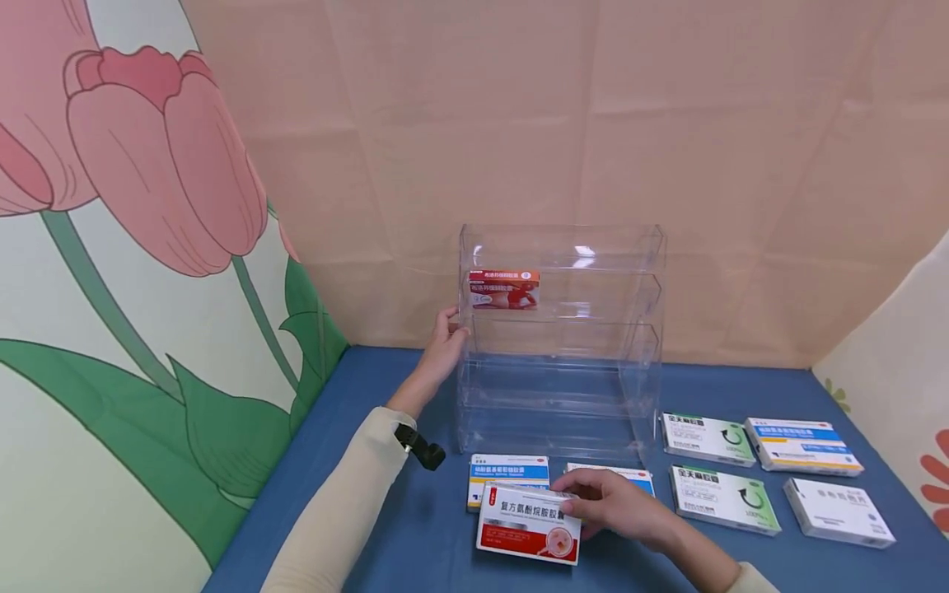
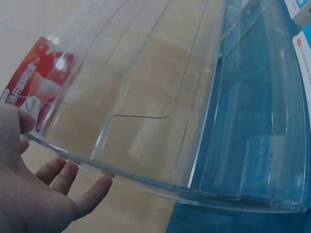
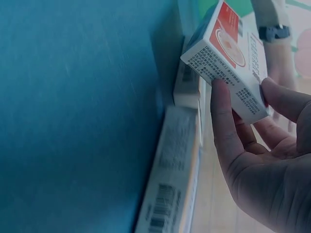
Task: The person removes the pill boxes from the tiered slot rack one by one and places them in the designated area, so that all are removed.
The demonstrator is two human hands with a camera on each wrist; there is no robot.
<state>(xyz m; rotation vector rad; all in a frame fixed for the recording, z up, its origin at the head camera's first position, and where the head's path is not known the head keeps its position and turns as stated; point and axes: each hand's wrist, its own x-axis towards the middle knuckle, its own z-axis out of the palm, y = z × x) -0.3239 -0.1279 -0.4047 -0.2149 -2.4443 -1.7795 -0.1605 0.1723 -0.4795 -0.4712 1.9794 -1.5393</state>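
Note:
My right hand (image 1: 611, 505) holds a white and red medicine box (image 1: 529, 525) by its right end, thumb at one side and fingers at the other. In the right wrist view that box (image 3: 228, 58) is tilted, raised from the blue surface. The left hand (image 1: 442, 350) touches the left side of a clear tiered rack (image 1: 559, 420), fingertips along its edge, as the left wrist view also shows. On an upper tier of the rack, at its left end, stands a red medicine box (image 1: 505, 291). Behind the held box lies a blue and white box (image 1: 510, 469), partly covered.
Another blue and white box (image 1: 643, 477) is partly hidden behind my right hand. Right of the rack lie two green and white boxes (image 1: 708, 438), a blue and white box (image 1: 804, 446) and a plain white box (image 1: 839, 512). A tulip-printed panel (image 1: 170, 165) rises at left.

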